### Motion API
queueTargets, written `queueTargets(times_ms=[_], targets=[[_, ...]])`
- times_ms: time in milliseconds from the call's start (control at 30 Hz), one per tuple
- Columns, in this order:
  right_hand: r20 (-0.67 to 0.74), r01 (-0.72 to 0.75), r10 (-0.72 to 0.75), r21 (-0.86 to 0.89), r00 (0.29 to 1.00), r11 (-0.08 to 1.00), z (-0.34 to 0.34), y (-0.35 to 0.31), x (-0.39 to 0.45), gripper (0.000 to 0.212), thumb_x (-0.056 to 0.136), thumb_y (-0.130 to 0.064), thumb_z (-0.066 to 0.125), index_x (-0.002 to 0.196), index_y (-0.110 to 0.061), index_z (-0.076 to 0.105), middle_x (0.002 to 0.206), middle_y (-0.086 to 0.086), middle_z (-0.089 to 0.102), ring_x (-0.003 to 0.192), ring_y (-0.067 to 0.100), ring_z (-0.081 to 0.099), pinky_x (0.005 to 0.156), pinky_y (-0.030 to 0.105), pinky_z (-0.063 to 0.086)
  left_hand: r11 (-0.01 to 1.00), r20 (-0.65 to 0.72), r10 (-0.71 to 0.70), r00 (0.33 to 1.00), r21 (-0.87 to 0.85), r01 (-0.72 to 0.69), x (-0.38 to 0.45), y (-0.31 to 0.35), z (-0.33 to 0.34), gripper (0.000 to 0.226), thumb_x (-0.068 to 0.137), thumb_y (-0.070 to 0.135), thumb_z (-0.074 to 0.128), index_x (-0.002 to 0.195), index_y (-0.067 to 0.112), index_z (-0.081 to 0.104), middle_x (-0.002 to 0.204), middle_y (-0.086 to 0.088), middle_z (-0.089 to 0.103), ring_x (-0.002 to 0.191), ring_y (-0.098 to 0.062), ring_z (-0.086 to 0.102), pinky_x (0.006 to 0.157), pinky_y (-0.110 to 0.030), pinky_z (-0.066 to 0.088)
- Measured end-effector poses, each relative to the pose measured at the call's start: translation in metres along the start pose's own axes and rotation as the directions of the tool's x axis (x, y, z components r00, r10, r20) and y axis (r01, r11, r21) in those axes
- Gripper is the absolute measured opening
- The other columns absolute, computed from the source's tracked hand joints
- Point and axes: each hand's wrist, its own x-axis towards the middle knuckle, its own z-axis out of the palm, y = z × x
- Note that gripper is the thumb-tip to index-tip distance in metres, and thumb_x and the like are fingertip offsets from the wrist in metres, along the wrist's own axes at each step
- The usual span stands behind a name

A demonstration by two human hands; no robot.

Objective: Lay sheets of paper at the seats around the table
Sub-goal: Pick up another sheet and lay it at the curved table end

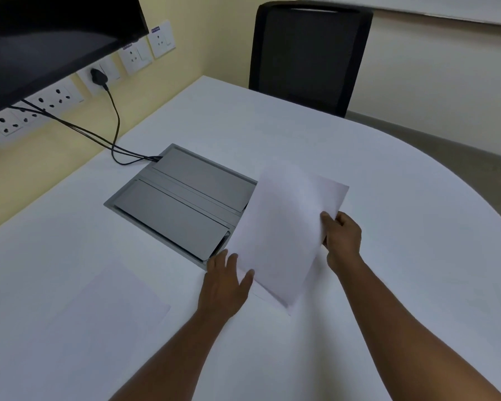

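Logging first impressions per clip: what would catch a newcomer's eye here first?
The white sheets lifted at the centre, pinched by the right hand with the left hand at their lower edge. Next, the grey cable box set into the white table, and the black chair beyond.

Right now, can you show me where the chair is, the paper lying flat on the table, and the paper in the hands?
Black office chair [307, 53], head view: middle of its backrest.
Flat sheet of paper [113, 308], head view: its centre.
Held sheet of paper [284, 227], head view: its middle.
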Motion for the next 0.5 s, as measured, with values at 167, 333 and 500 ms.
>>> queueTargets(times_ms=[167, 333, 500], targets=[[0.006, -0.005, 0.004, 0.21, 1.0, 0.978, -0.015, -0.023, -0.021, 0.028, 0.09, -0.017, 0.07, 0.063, -0.021, 0.066, 0.075, -0.007, 0.071, 0.063, 0.01, 0.064, 0.054, 0.023, 0.052, 0.965, -0.129, -0.129, 0.983, -0.245, 0.095, -0.015, 0.012, -0.003, 0.047, 0.095, 0.049, 0.044, 0.126, 0.015, 0.057, 0.126, 0.001, 0.06, 0.121, -0.019, 0.049, 0.097, -0.036, 0.047], [0.041, -0.008, -0.006, 0.337, 0.999, 0.941, -0.032, -0.047, -0.045, 0.009, 0.091, -0.015, 0.07, 0.085, -0.019, 0.076, 0.092, -0.004, 0.079, 0.08, 0.012, 0.074, 0.063, 0.026, 0.058, 0.659, 0.173, -0.313, 0.934, -0.669, 0.345, -0.021, 0.049, -0.011, 0.037, 0.096, 0.049, 0.043, 0.082, 0.018, 0.059, 0.096, -0.008, 0.07, 0.088, -0.025, 0.065, 0.077, -0.033, 0.051], [0.004, 0.022, -0.025, 0.395, 1.0, 0.918, -0.054, -0.062, -0.069, 0.007, 0.092, -0.015, 0.069, 0.089, -0.016, 0.075, 0.093, 0.0, 0.077, 0.079, 0.014, 0.072, 0.064, 0.027, 0.056, 0.177, 0.505, -0.255, 0.825, -0.814, 0.553, -0.017, 0.096, -0.011, 0.046, 0.098, 0.043, 0.048, 0.129, 0.01, 0.056, 0.125, -0.007, 0.063, 0.115, -0.026, 0.061, 0.093, -0.035, 0.052]])
